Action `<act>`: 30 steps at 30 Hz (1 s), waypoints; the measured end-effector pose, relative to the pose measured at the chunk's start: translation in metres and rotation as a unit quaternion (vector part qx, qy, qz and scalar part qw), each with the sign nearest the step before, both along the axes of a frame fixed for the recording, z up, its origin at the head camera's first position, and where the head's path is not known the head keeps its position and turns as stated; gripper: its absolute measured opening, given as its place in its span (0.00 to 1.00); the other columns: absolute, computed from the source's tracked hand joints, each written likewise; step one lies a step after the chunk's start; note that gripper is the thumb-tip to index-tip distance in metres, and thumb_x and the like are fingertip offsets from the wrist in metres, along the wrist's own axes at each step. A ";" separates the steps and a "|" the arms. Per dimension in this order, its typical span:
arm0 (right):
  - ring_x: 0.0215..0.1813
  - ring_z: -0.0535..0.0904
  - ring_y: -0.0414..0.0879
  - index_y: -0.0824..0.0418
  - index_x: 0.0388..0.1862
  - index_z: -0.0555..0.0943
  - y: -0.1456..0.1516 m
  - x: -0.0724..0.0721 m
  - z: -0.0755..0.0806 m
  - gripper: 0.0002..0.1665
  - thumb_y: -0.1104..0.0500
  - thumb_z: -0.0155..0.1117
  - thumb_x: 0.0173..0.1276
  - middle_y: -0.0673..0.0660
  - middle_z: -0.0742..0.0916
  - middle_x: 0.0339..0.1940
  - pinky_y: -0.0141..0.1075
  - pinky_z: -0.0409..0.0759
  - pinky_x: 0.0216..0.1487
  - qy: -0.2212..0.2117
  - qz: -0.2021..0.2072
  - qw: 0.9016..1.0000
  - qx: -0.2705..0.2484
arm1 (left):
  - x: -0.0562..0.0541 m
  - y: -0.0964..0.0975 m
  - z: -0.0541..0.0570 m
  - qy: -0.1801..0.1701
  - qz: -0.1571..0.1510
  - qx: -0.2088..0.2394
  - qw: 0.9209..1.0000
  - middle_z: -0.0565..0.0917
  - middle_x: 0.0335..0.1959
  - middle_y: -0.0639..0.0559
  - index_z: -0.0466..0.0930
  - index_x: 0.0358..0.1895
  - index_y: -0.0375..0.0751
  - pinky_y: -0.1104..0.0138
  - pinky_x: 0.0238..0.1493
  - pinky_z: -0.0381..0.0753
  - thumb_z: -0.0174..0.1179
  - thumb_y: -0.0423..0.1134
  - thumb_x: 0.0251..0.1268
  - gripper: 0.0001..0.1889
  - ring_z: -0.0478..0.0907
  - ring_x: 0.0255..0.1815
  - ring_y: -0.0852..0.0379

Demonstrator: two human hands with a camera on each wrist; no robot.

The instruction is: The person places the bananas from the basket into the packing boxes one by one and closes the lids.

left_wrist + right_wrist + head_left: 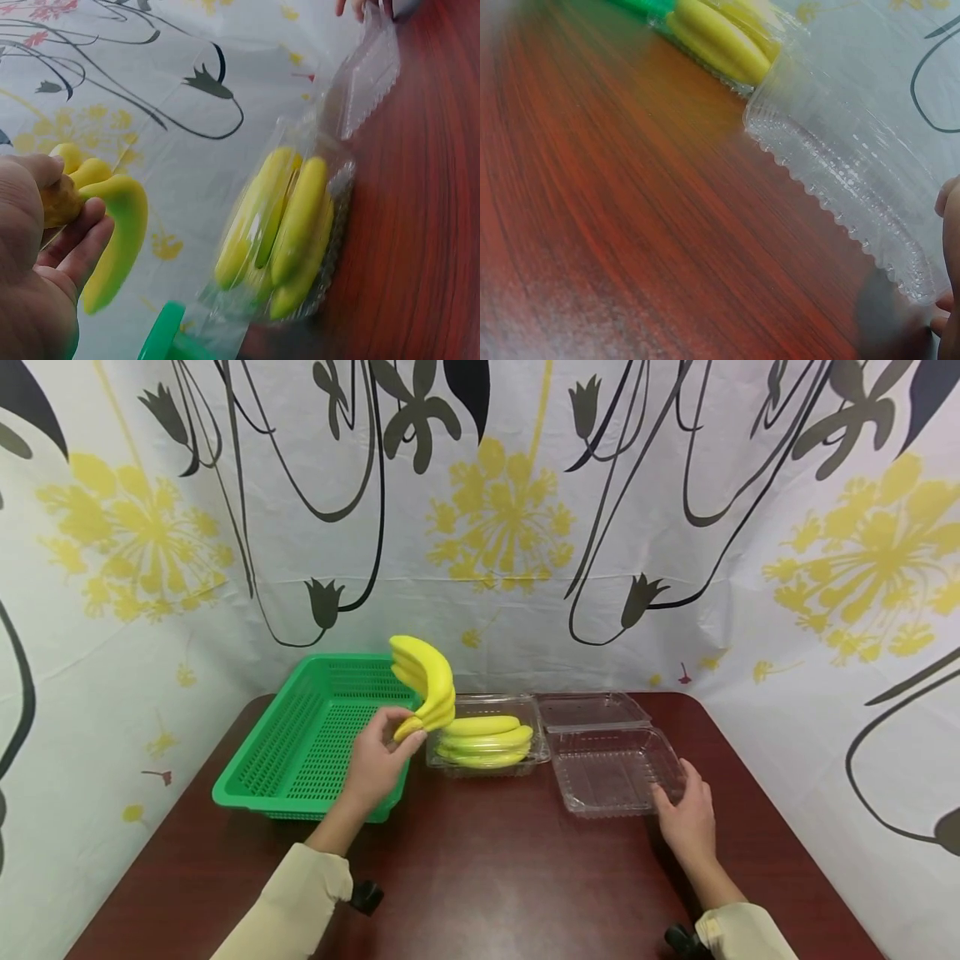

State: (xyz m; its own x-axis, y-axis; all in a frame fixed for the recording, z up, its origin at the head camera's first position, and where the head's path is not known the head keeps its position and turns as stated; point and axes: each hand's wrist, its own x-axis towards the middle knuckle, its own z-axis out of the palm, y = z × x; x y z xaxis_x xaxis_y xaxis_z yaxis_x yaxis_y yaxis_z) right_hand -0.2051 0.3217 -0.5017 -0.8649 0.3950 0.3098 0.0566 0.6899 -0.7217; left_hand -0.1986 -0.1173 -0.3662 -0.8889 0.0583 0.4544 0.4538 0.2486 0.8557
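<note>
My left hand (372, 766) pinches a bunch of yellow bananas (433, 681) by its stem end, raised above the table between a green basket (240, 777) and a closed clear plastic box. In the left wrist view the bunch (124, 225) shows greenish sides, and thumb and fingers meet round the brown stem. My right hand (692, 814) grips the right edge of an open clear plastic container (611, 777), thumb on the inner side and fingers outside. Only part of that hand appears in the right wrist view, at the container's (840, 180) near corner.
More bananas (486, 743) lie inside the closed clear box (542, 752), left of the open container and touching or nearly touching it. The open container's lid (592, 710) leans back toward the patterned cloth (510, 643). All stand on a dark red-brown table (495, 877).
</note>
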 end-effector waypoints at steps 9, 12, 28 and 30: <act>0.55 0.70 0.65 0.63 0.74 0.59 -0.001 -0.001 0.000 0.39 0.58 0.62 0.68 0.71 0.72 0.56 0.60 0.68 0.51 0.005 0.005 1.000 -0.002 | 0.001 0.025 -0.008 -0.007 -0.018 0.028 0.999 0.80 0.46 0.35 0.73 0.51 0.27 0.67 0.41 0.81 0.62 0.26 0.64 0.14 0.78 0.50 0.46; 0.56 0.69 0.66 0.63 0.74 0.59 0.000 -0.001 0.002 0.39 0.57 0.62 0.68 0.71 0.71 0.57 0.61 0.67 0.52 0.001 0.004 1.000 0.000 | 0.001 0.037 -0.012 -0.001 -0.028 0.043 0.999 0.80 0.46 0.34 0.73 0.51 0.26 0.67 0.44 0.81 0.62 0.26 0.64 0.14 0.78 0.50 0.46; 0.61 0.66 0.68 0.60 0.76 0.56 0.002 0.000 0.000 0.40 0.54 0.60 0.70 0.71 0.68 0.63 0.64 0.64 0.56 -0.021 0.007 1.000 -0.007 | 0.006 0.088 -0.039 -0.031 -0.081 0.090 0.992 0.80 0.47 0.36 0.74 0.52 0.25 0.67 0.45 0.80 0.60 0.25 0.65 0.14 0.78 0.47 0.47; 0.61 0.66 0.69 0.60 0.76 0.56 0.002 0.000 0.000 0.40 0.54 0.59 0.70 0.72 0.68 0.62 0.64 0.64 0.56 -0.021 0.006 1.000 -0.007 | 0.005 0.094 -0.042 -0.032 -0.085 0.089 0.992 0.80 0.46 0.35 0.74 0.52 0.25 0.68 0.44 0.80 0.60 0.25 0.65 0.14 0.79 0.46 0.48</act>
